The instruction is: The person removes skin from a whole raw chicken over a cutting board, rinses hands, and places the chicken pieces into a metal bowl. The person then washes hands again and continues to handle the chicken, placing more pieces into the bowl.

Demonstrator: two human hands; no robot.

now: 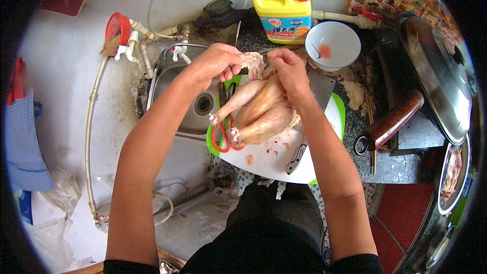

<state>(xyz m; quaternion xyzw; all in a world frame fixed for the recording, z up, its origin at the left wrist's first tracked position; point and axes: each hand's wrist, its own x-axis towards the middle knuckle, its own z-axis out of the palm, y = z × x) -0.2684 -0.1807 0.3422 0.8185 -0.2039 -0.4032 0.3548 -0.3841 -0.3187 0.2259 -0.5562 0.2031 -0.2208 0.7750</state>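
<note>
A plucked whole chicken (262,106) lies on a white cutting board (266,163) with a green rim, its legs pointing towards me and to the left. My left hand (224,62) pinches a pale flap of skin (254,62) at the bird's far end. Beside it, my right hand (289,70) has its fingers closed at the same end; what lies between its fingertips is partly hidden. Red-handled scissors (218,139) rest partly under the chicken. A knife handle (296,158) with a dark pattern lies near my right forearm. Farther off shows a broad metal blade (322,87).
Left of the board is a steel sink (182,110). Behind stand a yellow detergent bottle (283,15) and a white bowl (333,45) with reddish liquid. To the right are a wooden pan handle (395,121), a metal lid (437,80) and a dish (443,198) holding meat.
</note>
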